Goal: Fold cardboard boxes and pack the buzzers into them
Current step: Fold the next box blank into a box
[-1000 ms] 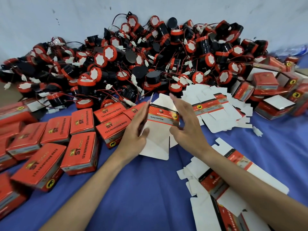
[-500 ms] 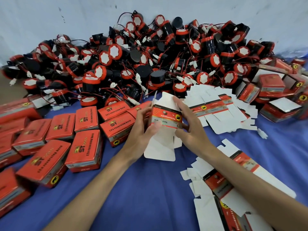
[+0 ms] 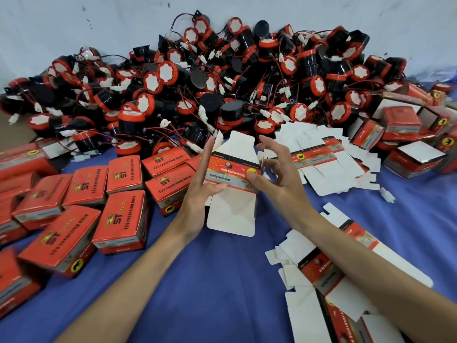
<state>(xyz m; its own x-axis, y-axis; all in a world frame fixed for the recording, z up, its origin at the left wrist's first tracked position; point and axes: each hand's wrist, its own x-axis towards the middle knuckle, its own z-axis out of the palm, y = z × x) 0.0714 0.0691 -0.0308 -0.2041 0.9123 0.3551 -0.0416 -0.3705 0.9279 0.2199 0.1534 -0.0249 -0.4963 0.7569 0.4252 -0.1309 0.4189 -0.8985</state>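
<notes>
A flat, unfolded cardboard box with a red printed band and white flaps is held upright over the blue cloth at the centre. My left hand grips its left edge, thumb on the front and fingers behind. My right hand pinches the right edge with the thumb, the other fingers spread and loosely curled. A large heap of black and red buzzers with red wires lies behind, against the wall.
Several closed red boxes stand at the left. Flat box blanks lie in a pile to the right of my hands and another pile under my right forearm. More red boxes are stacked at the far right. Blue cloth covers the surface.
The flat box has risen a little and now faces me more squarely. My right fingers have lifted off its top edge and spread apart; my left hand has shifted along the left edge.
</notes>
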